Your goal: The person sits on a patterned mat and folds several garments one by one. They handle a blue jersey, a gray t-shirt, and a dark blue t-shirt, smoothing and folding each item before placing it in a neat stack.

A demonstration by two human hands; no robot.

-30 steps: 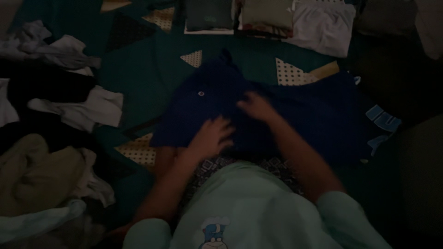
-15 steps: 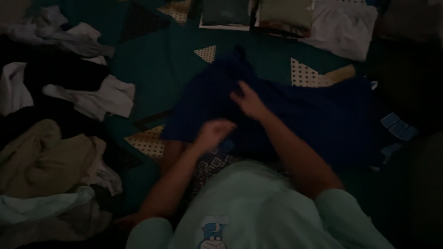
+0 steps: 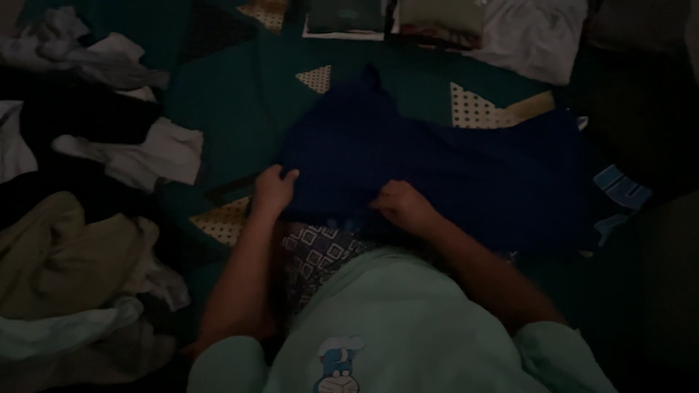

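A dark navy garment (image 3: 437, 156) lies spread on the teal patterned cover (image 3: 233, 102) in front of me. My left hand (image 3: 271, 189) pinches its near left edge. My right hand (image 3: 400, 205) grips the near edge a little further right. Both hands hold the cloth close to my body, above a patterned fabric (image 3: 320, 251) on my lap. The garment's right part carries pale blue print (image 3: 615, 189). The picture is very dim.
A heap of loose clothes (image 3: 80, 218) in white, black and olive fills the left side. Folded stacks (image 3: 437, 18) and a white folded piece (image 3: 531, 36) lie along the far edge. A dark mass (image 3: 641, 109) sits at the right.
Both hands have left the top of the navy garment and moved back to its near edge, where they now grip it. The left hand went left, the right hand came toward me.
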